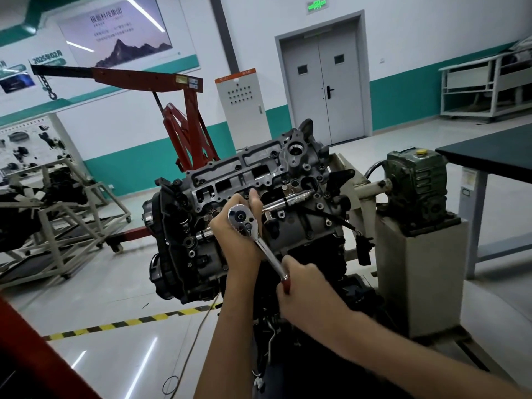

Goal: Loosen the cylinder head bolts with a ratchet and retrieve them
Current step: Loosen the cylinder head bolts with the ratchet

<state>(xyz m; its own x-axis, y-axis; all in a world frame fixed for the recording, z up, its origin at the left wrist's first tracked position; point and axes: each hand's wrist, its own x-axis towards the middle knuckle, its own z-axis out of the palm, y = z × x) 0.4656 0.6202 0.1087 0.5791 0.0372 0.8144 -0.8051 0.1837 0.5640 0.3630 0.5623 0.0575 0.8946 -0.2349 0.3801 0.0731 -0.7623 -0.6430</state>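
A chrome ratchet (pixel 253 234) with a red grip stands over the grey cylinder head (pixel 250 174) of an engine mounted on a stand. My left hand (pixel 239 231) curls round the ratchet just under its round head, fingers reaching up onto the cylinder head. My right hand (pixel 305 289) grips the red handle end, lower right. A second chrome tool (pixel 290 201) lies across the head behind the ratchet. Several dark bolts (pixel 319 206) sit in holes along the head. The socket and the bolt under the ratchet are hidden by my left hand.
A red engine crane (pixel 184 116) stands behind the engine. A green gearbox (pixel 414 185) on a grey pedestal sits to the right, beside a dark table (pixel 489 156). Another engine stand (pixel 57 214) is at left. Yellow-black floor tape (pixel 129 322) and a loose cable (pixel 198 335) run below.
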